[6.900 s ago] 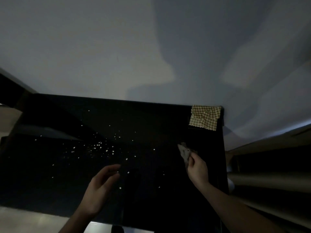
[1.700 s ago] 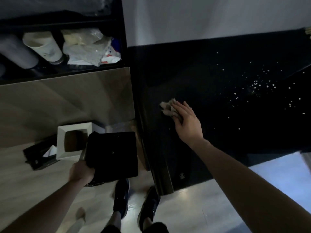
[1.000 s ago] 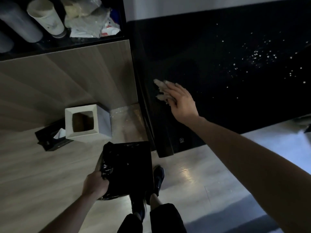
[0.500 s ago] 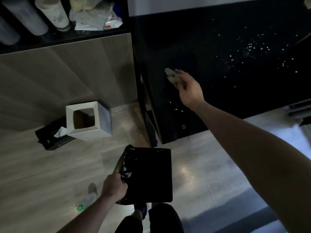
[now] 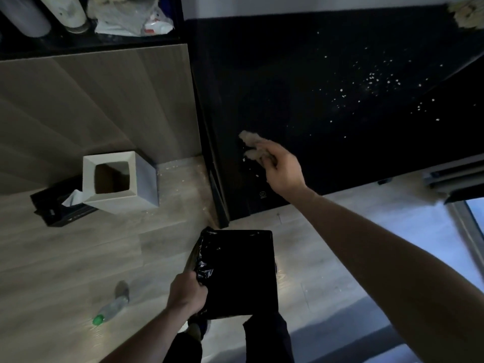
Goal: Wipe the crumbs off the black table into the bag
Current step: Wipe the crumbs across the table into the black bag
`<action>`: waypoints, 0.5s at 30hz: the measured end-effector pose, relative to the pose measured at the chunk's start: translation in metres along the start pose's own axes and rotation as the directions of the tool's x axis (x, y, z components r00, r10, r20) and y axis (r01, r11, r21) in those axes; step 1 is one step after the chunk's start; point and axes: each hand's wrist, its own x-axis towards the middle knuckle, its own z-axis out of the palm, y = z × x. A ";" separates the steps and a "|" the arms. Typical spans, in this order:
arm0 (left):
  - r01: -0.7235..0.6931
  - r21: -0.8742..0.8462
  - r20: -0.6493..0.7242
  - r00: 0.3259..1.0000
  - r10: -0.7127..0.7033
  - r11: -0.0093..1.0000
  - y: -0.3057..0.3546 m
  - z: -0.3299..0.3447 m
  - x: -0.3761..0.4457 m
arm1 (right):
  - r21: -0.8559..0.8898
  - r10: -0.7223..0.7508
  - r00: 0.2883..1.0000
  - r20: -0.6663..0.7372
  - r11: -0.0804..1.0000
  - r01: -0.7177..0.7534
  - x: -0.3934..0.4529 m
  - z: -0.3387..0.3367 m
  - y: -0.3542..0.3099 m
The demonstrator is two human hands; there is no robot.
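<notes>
The black table fills the upper right. White crumbs are scattered over its right part, and a few lie near its front left corner. My right hand presses a crumpled beige cloth onto the table near that corner. Below the corner, my left hand grips the left rim of a black bag, whose square mouth is held open.
A white square bin stands on the wooden floor to the left, with a dark tissue box beside it. A plastic bottle lies on the floor. A dark shelf with cups and bags is at upper left. A checked cloth sits at the table's far corner.
My right hand has dragged the cloth down the table toward its front left corner. The bag in my left hand has shifted right, closer under that corner.
</notes>
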 end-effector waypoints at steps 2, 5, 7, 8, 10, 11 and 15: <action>0.004 -0.023 -0.008 1.000 -0.004 1.000 0.011 0.007 -0.001 | 0.112 0.063 0.996 -0.069 0.992 -0.055 0.014 -0.013 -0.004; 0.006 -0.051 -0.011 1.000 -0.006 0.999 0.027 0.017 -0.004 | 0.067 -0.024 0.998 -0.062 0.997 0.028 0.043 -0.026 -0.006; 0.032 -0.079 -0.030 0.999 -0.034 0.996 0.038 0.027 -0.004 | -0.056 -0.097 0.995 0.032 0.994 0.098 0.065 -0.026 0.000; 0.052 -0.093 -0.038 0.998 -0.056 0.994 0.043 0.034 -0.005 | -0.143 -0.124 0.988 0.095 0.980 0.137 0.073 -0.025 0.006; 0.077 -0.139 -0.065 0.994 -0.086 0.987 0.055 0.045 -0.008 | -0.281 -0.135 0.971 0.198 0.941 0.188 0.081 -0.020 0.018; 0.080 -0.148 -0.083 0.992 -0.093 0.986 0.061 0.049 -0.008 | -0.303 -0.127 0.968 0.218 0.934 0.191 0.083 -0.018 0.021; 0.142 -0.165 -0.122 0.979 -0.163 0.976 0.083 0.062 -0.011 | -0.265 -0.160 0.942 0.295 0.933 0.242 0.080 -0.018 0.022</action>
